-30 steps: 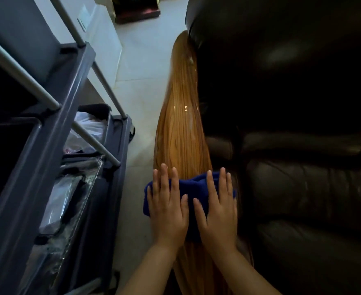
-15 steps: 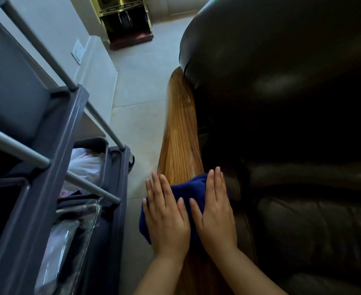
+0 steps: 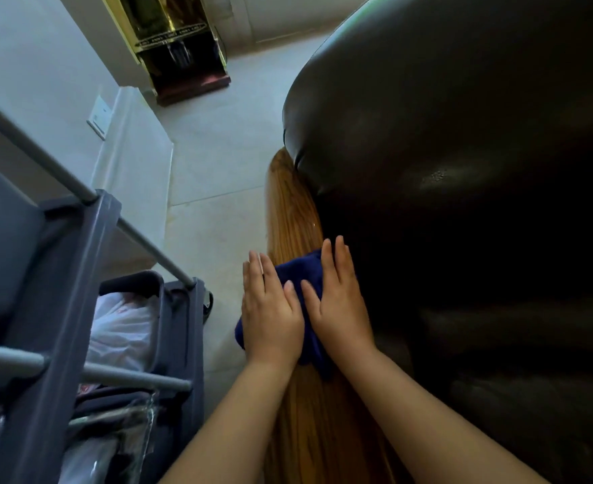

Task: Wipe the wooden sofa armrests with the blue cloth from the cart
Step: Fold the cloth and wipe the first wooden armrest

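A glossy wooden armrest (image 3: 293,218) runs away from me along the left side of a dark leather sofa (image 3: 480,169). A dark blue cloth (image 3: 302,274) lies draped over the armrest, hanging a little down its left side. My left hand (image 3: 270,312) and my right hand (image 3: 340,302) lie flat on the cloth side by side, fingers stretched forward, pressing it onto the wood. Most of the cloth is hidden under my palms.
A grey cleaning cart (image 3: 61,309) with metal rails stands close on the left, holding a white bag (image 3: 120,330) and plastic-wrapped items. Pale tiled floor (image 3: 214,190) separates cart and armrest. A gold and dark cabinet (image 3: 180,47) stands against the far wall.
Both hands have slid the cloth forward along the armrest toward its far end. My view has tilted up, showing more of the floor and the far cabinet.
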### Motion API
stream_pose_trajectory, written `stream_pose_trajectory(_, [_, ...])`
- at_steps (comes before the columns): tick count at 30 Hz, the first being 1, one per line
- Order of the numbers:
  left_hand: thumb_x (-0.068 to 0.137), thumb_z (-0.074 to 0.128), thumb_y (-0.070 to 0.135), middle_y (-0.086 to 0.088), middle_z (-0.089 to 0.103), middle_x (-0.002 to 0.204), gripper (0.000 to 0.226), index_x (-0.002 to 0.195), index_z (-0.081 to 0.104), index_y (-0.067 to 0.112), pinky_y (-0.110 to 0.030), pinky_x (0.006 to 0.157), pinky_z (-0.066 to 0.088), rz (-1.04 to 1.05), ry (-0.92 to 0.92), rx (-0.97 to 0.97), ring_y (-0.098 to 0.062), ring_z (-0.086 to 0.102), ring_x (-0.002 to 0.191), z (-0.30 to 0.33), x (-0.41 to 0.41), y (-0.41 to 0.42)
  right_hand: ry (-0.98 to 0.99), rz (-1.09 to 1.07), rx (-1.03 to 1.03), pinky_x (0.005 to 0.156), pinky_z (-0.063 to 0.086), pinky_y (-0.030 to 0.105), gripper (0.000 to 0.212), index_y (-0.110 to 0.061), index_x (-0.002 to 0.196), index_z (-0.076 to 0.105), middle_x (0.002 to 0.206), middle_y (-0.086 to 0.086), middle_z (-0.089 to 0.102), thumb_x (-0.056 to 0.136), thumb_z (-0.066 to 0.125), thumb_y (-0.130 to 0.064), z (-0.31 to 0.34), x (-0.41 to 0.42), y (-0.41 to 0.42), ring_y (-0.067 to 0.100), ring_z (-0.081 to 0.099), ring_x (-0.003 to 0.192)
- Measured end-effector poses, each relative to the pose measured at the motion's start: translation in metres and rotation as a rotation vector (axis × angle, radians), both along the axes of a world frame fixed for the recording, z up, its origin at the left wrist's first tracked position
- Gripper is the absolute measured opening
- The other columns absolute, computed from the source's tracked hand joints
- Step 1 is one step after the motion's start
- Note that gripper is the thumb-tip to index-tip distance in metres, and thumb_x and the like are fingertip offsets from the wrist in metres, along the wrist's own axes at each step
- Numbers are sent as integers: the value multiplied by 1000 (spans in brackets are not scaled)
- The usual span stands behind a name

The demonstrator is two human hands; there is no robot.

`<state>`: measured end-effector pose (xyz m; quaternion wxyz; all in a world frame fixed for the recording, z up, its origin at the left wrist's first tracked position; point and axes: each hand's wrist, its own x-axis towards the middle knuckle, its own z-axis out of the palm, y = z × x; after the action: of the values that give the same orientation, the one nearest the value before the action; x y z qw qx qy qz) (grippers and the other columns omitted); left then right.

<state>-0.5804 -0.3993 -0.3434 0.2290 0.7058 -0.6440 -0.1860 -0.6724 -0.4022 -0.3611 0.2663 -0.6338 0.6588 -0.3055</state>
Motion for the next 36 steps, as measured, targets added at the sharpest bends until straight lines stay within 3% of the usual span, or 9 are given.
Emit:
stream_pose_trajectory(7, [99, 25, 27, -7, -2, 158, 54, 146, 5, 13, -32, 115, 4, -5, 197, 91, -20, -1, 144, -7, 12, -57, 100, 19, -104, 112, 11, 36, 60, -23, 146, 7, 158, 3, -2, 95, 35, -37, 3, 4, -49, 17, -5, 144])
stream_pose_trajectory(14, [98, 20, 35, -11, 7, 157, 55, 146, -2, 21, -48, 116, 16, 57, 537, 339, -28, 12, 143, -12, 30, -48, 313, 161, 29, 113, 13, 48, 56, -29, 146, 9, 158, -1, -3, 95, 29, -41, 16, 4, -55, 20, -6, 144])
stream_pose_trajectory(19, [99, 24, 31, -16, 3, 156, 53, 146, 9, 13, -47, 117, 12, -26, 284, 488, -33, 6, 143, -5, 36, -14, 245, 266, 134, 114, 5, 47, 57, -32, 145, 11, 158, -7, -4, 94, 30, -45, 19, -5, -18, 14, -10, 143])
stream_pose_trajectory(22, [96, 35, 26, -17, 18, 154, 50, 141, 27, 5, -37, 112, 21, 128, 194, 191, -30, 21, 140, 11, 41, 0, 194, 186, 60, 114, -2, 47, 57, -30, 144, 21, 156, -8, 14, 91, 29, -50, 29, -16, 6, 12, 7, 143])
stream_pose_trajectory(24, [92, 45, 20, -16, 52, 133, 37, 125, 53, 7, -36, 96, 41, 202, 184, -40, -28, 52, 117, 20, 49, 8, 125, 64, -131, 113, 16, 42, 48, -22, 134, 44, 141, -1, 47, 89, 39, -38, 40, -27, 16, 18, 37, 132])
stream_pose_trajectory(26, [87, 51, 13, -13, 69, 109, 26, 108, 66, 10, -34, 83, 50, 114, 125, -4, -26, 64, 96, 26, 53, 12, 119, 108, -140, 100, 38, 35, 36, -18, 122, 56, 122, 2, 58, 87, 50, -21, 49, -34, 17, 20, 50, 115])
stream_pose_trajectory(29, [84, 55, 10, -12, 71, 103, 26, 106, 68, 9, -33, 81, 51, 3, 101, 124, -25, 64, 96, 30, 49, 15, 218, 209, -15, 91, 46, 34, 28, -19, 115, 60, 116, 2, 58, 87, 56, -18, 58, -36, 14, 19, 50, 109])
stream_pose_trajectory(32, [82, 60, 10, -11, 72, 101, 23, 102, 69, 9, -34, 82, 52, 62, 105, 117, -25, 65, 94, 33, 50, 16, 255, 194, -35, 87, 49, 37, 20, -18, 105, 63, 107, 3, 60, 86, 57, -17, 61, -29, 14, 21, 55, 101])
stream_pose_trajectory(36, [78, 66, 10, -11, 74, 87, 10, 85, 73, 10, -32, 75, 54, 71, 106, 126, -21, 66, 81, 39, 57, 22, 180, 141, -8, 79, 51, 32, 14, -22, 97, 63, 99, -2, 61, 84, 59, -19, 61, -32, 19, 16, 58, 92])
